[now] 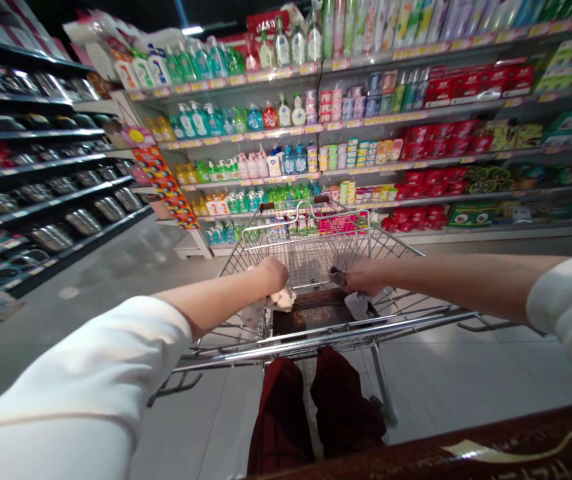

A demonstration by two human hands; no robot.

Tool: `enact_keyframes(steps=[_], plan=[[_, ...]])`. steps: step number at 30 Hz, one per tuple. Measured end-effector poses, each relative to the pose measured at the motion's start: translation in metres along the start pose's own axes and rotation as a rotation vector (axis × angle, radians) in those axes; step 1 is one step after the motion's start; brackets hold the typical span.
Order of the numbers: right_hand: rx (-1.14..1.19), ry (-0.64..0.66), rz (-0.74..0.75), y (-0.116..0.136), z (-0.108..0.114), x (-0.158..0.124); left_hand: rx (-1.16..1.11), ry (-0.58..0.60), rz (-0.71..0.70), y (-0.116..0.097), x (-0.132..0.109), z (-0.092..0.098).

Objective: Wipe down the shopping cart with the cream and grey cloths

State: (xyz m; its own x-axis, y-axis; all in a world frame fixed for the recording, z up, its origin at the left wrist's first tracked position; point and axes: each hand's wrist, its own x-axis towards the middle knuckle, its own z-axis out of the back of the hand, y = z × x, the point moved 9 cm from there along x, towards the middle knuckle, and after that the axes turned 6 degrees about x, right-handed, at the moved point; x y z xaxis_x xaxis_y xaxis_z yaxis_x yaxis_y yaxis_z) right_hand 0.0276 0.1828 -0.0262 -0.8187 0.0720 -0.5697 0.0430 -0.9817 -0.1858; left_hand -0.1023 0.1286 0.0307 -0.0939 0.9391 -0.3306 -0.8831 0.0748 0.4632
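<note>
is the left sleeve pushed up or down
Pushed up: the white left sleeve ends well above the left hand, leaving the forearm bare down to the wrist.

I'm steering through a supermarket aisle from afar: long white shelves [466, 107] carry rows of colourful plastic pump bottles [199, 120] above yellow price strips [239, 137]. Black racks [36, 135] hold shiny steel pots [83, 222], and a chrome wire shopping cart [311, 240] stands on pale floor tiles [446, 373].
</note>
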Motion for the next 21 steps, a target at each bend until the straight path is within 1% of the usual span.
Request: enact_keyframes(steps=[1,2,3,4,6,7,8,9,10,11,12,14,16,18,21], plan=[[-0.028,-0.015,0.007,0.002,0.002,0.0,0.038,0.01,0.019,0.001,-0.002,0.004],[-0.058,-0.052,0.014,0.005,0.008,0.0,0.094,0.003,0.047,0.005,-0.004,0.013],[-0.091,-0.11,0.025,0.007,0.017,0.0,0.146,-0.04,0.08,0.009,-0.006,0.029],[-0.13,-0.185,0.037,0.01,0.029,0.0,0.184,-0.132,0.114,0.013,-0.009,0.05],[-0.209,-0.374,0.065,0.015,0.06,-0.006,0.226,-0.395,0.175,0.019,-0.02,0.096],[-0.241,-0.475,0.067,0.017,0.077,-0.01,0.241,-0.524,0.188,0.02,-0.027,0.113],[-0.266,-0.573,0.05,0.016,0.093,-0.016,0.26,-0.628,0.18,0.019,-0.032,0.124],[-0.284,-0.657,0.016,0.014,0.107,-0.022,0.279,-0.7,0.148,0.015,-0.036,0.128],[-0.296,-0.721,-0.02,0.01,0.117,-0.028,0.295,-0.739,0.1,0.011,-0.036,0.126],[-0.306,-0.767,-0.055,0.006,0.123,-0.033,0.307,-0.749,0.05,0.006,-0.035,0.118],[-0.317,-0.794,-0.09,0.001,0.125,-0.038,0.309,-0.731,0.015,0.004,-0.031,0.107],[-0.323,-0.804,-0.169,-0.011,0.12,-0.042,0.277,-0.648,0.011,0.005,-0.02,0.083],[-0.29,-0.784,-0.26,-0.025,0.109,-0.044,0.224,-0.567,0.051,0.01,-0.011,0.065],[-0.243,-0.748,-0.309,-0.035,0.1,-0.043,0.199,-0.52,0.074,0.013,-0.006,0.06],[-0.199,-0.681,-0.328,-0.046,0.096,-0.042,0.187,-0.44,0.078,0.017,-0.002,0.063]])
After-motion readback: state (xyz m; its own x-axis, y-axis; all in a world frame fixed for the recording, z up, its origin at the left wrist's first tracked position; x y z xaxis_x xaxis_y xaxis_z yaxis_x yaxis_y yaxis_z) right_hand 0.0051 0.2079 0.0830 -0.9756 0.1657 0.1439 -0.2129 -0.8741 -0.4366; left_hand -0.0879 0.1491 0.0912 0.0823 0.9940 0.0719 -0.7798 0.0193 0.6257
